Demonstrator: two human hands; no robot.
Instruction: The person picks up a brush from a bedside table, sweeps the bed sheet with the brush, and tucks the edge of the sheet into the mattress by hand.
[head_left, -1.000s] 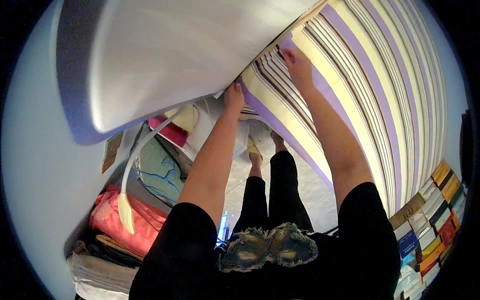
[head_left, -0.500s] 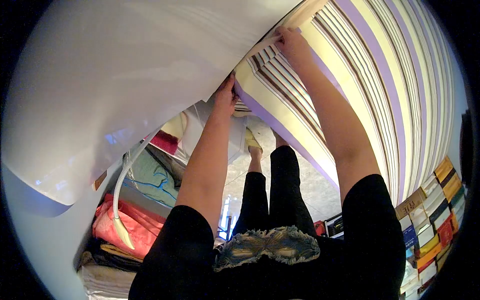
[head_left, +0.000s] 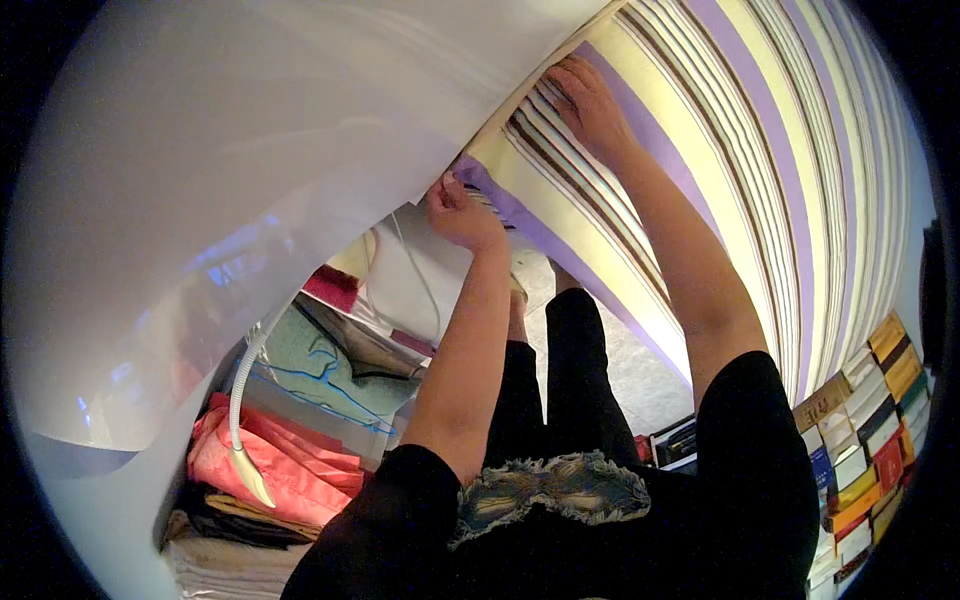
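A striped sheet (head_left: 690, 130) in yellow, purple, white and dark brown covers the broad surface on the right. At its near corner, beside the large glossy white panel (head_left: 250, 130), my left hand (head_left: 455, 212) is closed, with the purple-edged cloth pinched in its fingers. Farther up the same edge is my right hand (head_left: 588, 100). Its fingers are bent over the cloth where it meets the panel, and the fingertips are partly hidden.
A pale flexible-necked lamp (head_left: 240, 410) hangs at lower left over folded red cloth (head_left: 275, 455). Nearby lies a green bag or cloth with blue lines (head_left: 320, 355). Many books (head_left: 850, 465) line the lower right. My legs stand over a pale floor (head_left: 625, 360).
My left hand has turned and curled in at the sheet's corner, its forearm swinging right. My right hand has shifted slightly, and its fingers lie flatter over the edge.
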